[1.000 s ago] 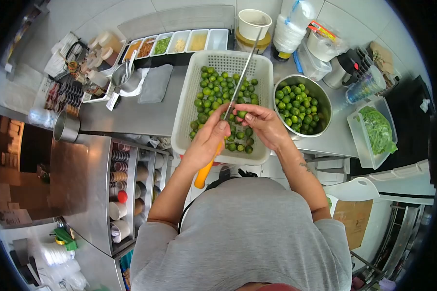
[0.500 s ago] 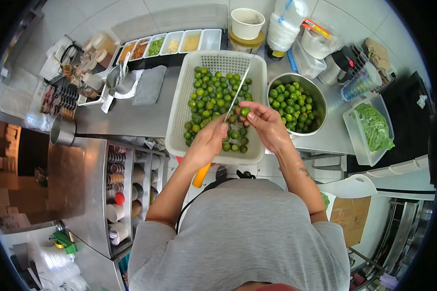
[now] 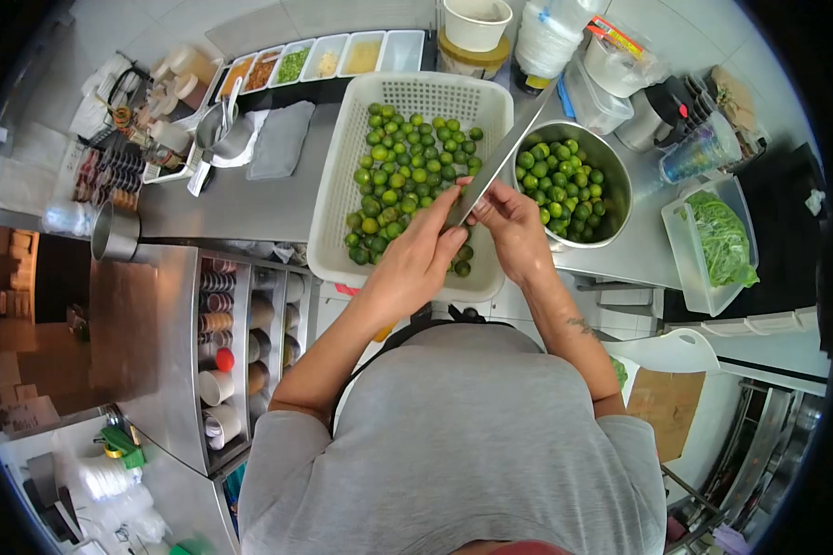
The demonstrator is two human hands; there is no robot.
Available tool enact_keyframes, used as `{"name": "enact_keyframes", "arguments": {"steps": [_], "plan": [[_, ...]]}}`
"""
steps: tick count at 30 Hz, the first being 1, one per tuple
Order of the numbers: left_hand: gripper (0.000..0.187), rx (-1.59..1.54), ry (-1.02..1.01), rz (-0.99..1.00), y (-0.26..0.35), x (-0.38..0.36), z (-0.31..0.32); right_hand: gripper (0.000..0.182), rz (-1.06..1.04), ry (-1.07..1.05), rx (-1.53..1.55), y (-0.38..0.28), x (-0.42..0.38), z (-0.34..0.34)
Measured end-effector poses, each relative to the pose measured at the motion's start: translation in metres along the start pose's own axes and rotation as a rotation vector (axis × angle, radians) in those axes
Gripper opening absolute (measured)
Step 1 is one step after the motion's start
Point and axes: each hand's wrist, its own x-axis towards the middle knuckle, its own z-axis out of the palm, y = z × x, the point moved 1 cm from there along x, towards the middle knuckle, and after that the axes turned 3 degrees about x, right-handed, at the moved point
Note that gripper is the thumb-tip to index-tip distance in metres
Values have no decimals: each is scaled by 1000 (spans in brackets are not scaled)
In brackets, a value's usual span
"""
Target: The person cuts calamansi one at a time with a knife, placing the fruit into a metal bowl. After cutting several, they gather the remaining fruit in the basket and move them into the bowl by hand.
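My left hand (image 3: 416, 245) is closed on a long knife (image 3: 507, 155). The broad blade slants up to the right, above the rim of a white perforated basket (image 3: 321, 222). Close against the blade, my right hand (image 3: 520, 236) has its fingers pinched together. The lime those fingers showed a moment ago is now mostly hidden by the blade and fingers. Under both hands, loose green limes (image 3: 407, 176) lie in the basket. To the right stands a round metal pot (image 3: 626, 199), heaped with more limes (image 3: 565, 185).
Behind the basket runs a row of white topping trays (image 3: 361, 55). A grey cloth (image 3: 282, 139) and a small metal pot (image 3: 224, 134) lie to the left. At right sits a clear bin (image 3: 713, 296) with leafy greens (image 3: 713, 236). Shelves (image 3: 250, 351) with stacked cups stand lower left.
The knife has turned so its flat shows and its tip points further right. My hands have come together at the blade, covering the lime. The view has shifted slightly.
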Motion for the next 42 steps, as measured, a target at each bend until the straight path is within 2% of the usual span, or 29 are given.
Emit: {"name": "enact_keyframes", "arguments": {"steps": [3,6,7,8,9,11,14,16,18,21,24,27,30,33,34,39,42], "plan": [[44,-45,-11,-44,-1,13,7,29,54,-25,-12,-4,-2,-6],[44,-361,-191,-230,-7,24,1,28,94,-20,-98,-20,-4,-20],[45,-483,-220,-228,-6,22,-2,27,111,-18,-122,-27,-5,-27],[45,-605,-247,-227,-4,19,-6,26,59,-49,-301,-35,-3,-38],[45,-726,-272,-224,-3,16,-10,29,-88,31,-482,-40,0,-47],[47,-602,-214,-204,-8,11,-15,37,-569,221,-1385,-55,-1,-54],[48,-416,-109,-204,-18,8,-16,36,-604,-214,-1284,-42,-1,-35],[48,-370,-61,-218,-22,7,-15,25,-229,-590,-1463,-14,-9,4],[48,-397,-47,-235,-23,6,-17,18,-67,-886,-1747,21,-3,25],[48,-315,-12,-134,-27,1,-21,14,-145,-875,-1792,42,7,26],[51,-326,-2,-173,-35,-5,-25,16,-58,-987,-1716,32,15,21],[55,-420,28,-207,-35,-14,-28,19,69,-724,-1204,-1,25,15],[62,-541,2,-220,-31,-21,-32,28,279,-402,9,-14,26,-4],[60,-592,-48,-198,-26,-22,-32,32,199,-266,247,-17,19,-9],[60,-586,-58,-196,-22,-22,-31,37,201,-279,233,-11,19,-15],[64,-535,-138,-127,-8,-12,-18,35,155,-214,203,0,13,-18],[62,-489,-179,-152,-10,-6,-11,34,151,-170,149,1,9,-16]]}}
